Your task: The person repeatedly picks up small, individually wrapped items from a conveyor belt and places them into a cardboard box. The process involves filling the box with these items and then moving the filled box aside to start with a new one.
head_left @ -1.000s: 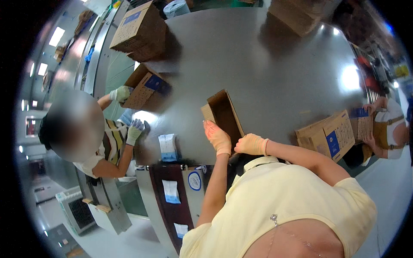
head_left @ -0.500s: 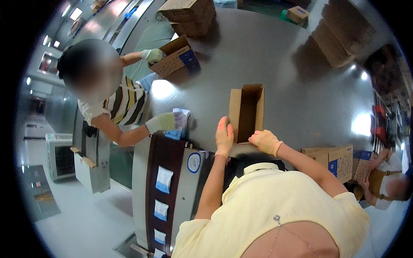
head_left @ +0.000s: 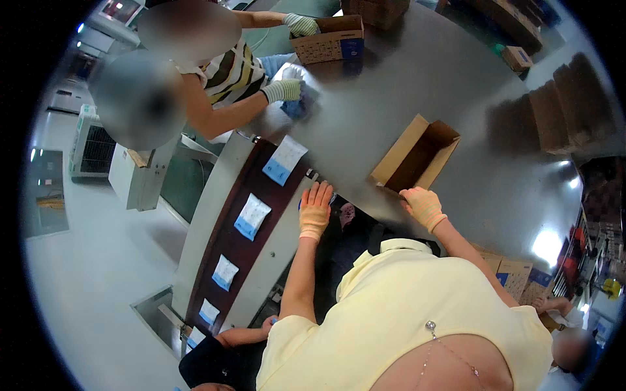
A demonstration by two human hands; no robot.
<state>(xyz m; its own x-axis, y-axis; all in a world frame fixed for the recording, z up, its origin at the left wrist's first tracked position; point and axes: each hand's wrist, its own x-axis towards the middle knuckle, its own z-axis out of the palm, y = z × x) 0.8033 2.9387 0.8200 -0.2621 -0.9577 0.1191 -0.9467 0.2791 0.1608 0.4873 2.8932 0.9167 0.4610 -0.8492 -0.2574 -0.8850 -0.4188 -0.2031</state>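
An open-topped cardboard box (head_left: pixel 420 153) stands tilted in view on the grey metal table (head_left: pixel 372 98), its inside bare. My right hand (head_left: pixel 424 208), in a pale glove, pinches the near end of this box. Gloved too, my left hand (head_left: pixel 315 212) rests with fingers stretched out at the side rail of the conveyor (head_left: pixel 225 244), apart from the box. White and blue pouches lie in a row on the dark belt, the nearest pouch to the table (head_left: pixel 285 161) at the belt's far end.
Across the belt, a person in striped gloves (head_left: pixel 282 91) handles a pouch and holds another box (head_left: pixel 329 42). Stacked cartons (head_left: pixel 567 107) stand at the right. More boxes (head_left: pixel 515 277) are beside a person at lower right; another person's arm (head_left: pixel 241 335) shows at lower left.
My left hand has left the box and moved to the conveyor rail. The box has turned clockwise, my right hand still on it. The view has swung, shifting the scene.
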